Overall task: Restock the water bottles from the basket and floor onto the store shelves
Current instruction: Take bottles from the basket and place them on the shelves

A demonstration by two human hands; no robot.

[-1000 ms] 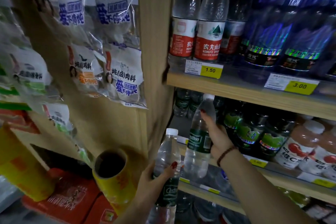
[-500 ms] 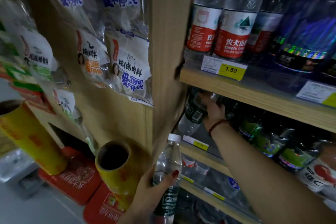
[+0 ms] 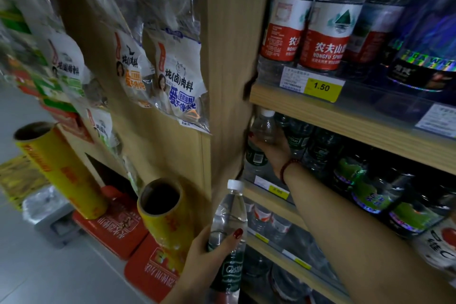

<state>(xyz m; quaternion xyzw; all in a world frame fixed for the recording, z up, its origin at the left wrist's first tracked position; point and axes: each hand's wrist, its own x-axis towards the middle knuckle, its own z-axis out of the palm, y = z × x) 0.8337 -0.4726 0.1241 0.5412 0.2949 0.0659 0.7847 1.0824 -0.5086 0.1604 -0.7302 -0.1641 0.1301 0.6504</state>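
Right hand, fingers curled round a clear white-capped plastic bottle, should seat it upright on the wooden shelf; left hand grips a second green-labelled bottle.

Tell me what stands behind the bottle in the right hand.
Behind the bottle in the right hand, to its right, stand dark green-labelled bottles. The upper shelf and shadow hide the row's back.

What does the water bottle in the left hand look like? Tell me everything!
The water bottle is clear plastic with a white screw cap and a dark green label with white lettering. It is nearly upright, with the cap on and its top leaning slightly right. The left hand grips it around the middle, with the red-nailed thumb across its front. It is held in the air beside the wooden side panel.
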